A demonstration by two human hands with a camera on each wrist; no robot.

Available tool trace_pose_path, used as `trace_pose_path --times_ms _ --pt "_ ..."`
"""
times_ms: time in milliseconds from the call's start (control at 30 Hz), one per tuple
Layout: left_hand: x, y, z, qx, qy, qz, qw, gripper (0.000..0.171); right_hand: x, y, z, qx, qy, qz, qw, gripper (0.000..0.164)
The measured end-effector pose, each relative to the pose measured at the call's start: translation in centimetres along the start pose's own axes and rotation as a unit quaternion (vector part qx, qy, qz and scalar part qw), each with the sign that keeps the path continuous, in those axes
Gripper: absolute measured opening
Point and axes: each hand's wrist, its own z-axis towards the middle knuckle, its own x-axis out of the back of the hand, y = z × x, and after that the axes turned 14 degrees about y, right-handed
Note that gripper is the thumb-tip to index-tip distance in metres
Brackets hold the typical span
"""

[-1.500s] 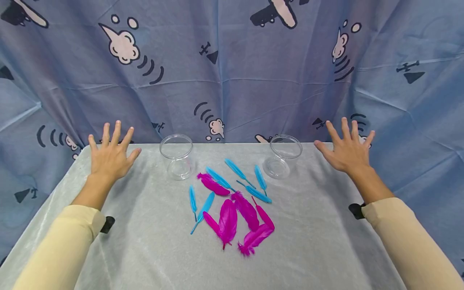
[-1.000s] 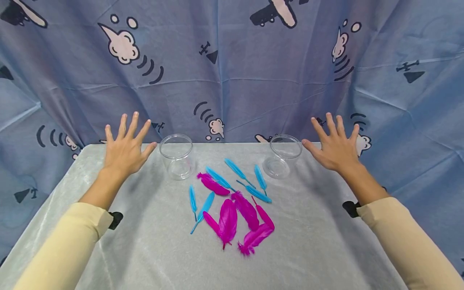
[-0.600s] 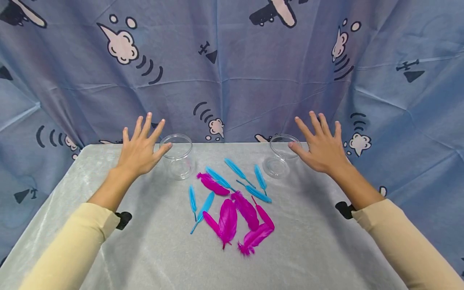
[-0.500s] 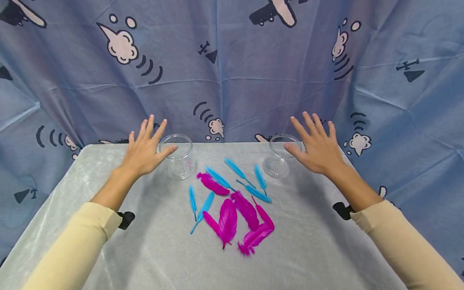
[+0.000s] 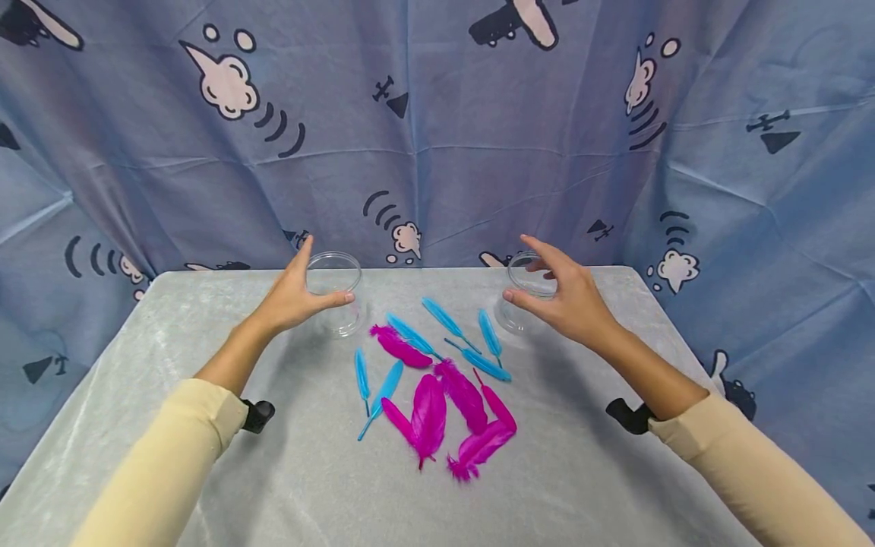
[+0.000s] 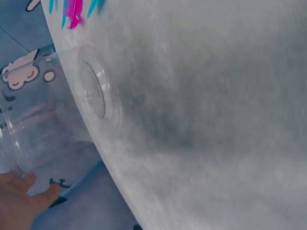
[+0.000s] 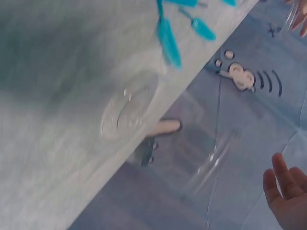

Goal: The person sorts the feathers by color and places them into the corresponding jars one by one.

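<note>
The left grip (image 5: pixel 292 296) is spread just beside one clear jar (image 5: pixel 345 319), the right grip (image 5: pixel 573 298) spread beside another jar (image 5: pixel 513 320).

Three cameras on one table (image 5: pixel 547 486): one wide, two close

The head view looks forward and down from above the near side, taking in the left hand (image 5: pixel 294 296), the right hand (image 5: pixel 573 300) and the curtain (image 5: pixel 465 114) beyond the far edge. The left wrist view, turned sideways, looks closely at the left cup (image 6: pixel 99 91); the right wrist view, also tilted, at the right cup (image 7: pixel 125 112). Far edge, curtain and some feathers (image 5: pixel 429 418) appear in all three.
</note>
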Motion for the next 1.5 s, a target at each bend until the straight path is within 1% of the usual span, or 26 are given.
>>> trace_pose_path --times_ms 100,200,300,400,467,567,633,833,1033,1233,1367,1500 --pt "-0.4 -0.3 -0.1 0.012 0.010 -0.027 0.9995 0.126 -0.4 -0.4 -0.4 -0.023 0.000 0.058 0.998 0.076" --pt "-0.7 -0.6 -0.2 0.021 0.025 -0.042 0.9986 0.127 -0.9 -0.4 -0.8 -0.057 -0.021 0.101 0.993 0.072" --pt "-1.1 -0.8 -0.3 0.021 0.042 -0.057 0.9973 0.127 -1.5 -0.3 -1.2 -0.108 -0.053 0.139 0.983 0.070" --pt "-1.5 -1.1 -0.2 0.022 0.054 -0.068 0.9959 0.126 -2.0 -0.1 -1.7 -0.155 -0.082 0.165 0.970 0.068" --pt "-1.7 -1.3 -0.2 0.023 0.060 -0.076 0.9951 0.125 -2.4 0.0 -2.0 -0.177 -0.094 0.174 0.964 0.068" --pt "-1.9 -1.5 -0.1 0.024 0.064 -0.089 0.9937 0.126 -2.9 0.4 -2.4 -0.196 -0.106 0.188 0.956 0.066" --pt "-2.0 -1.6 -0.1 0.028 0.065 -0.099 0.9926 0.126 -3.3 0.6 -2.7 -0.204 -0.113 0.195 0.953 0.064" --pt "-2.1 -1.8 -0.3 0.044 0.065 -0.114 0.9904 0.127 -4.3 1.1 -3.6 -0.215 -0.129 0.187 0.950 0.061" --pt "-2.3 -1.9 -0.4 0.047 0.067 -0.130 0.9881 0.126 -5.0 1.9 -4.5 -0.238 -0.141 0.182 0.944 0.061" --pt "-2.6 -2.1 -0.4 0.049 0.073 -0.139 0.9864 0.126 -5.8 2.9 -5.5 -0.239 -0.145 0.186 0.942 0.061" --pt "-2.6 -2.2 -0.4 0.048 0.074 -0.139 0.9863 0.126 -6.2 3.4 -6.1 -0.231 -0.152 0.185 0.943 0.059" --pt "-2.6 -2.3 -0.4 0.048 0.072 -0.137 0.9868 0.125 -6.6 3.7 -6.4 -0.218 -0.151 0.169 0.949 0.056"
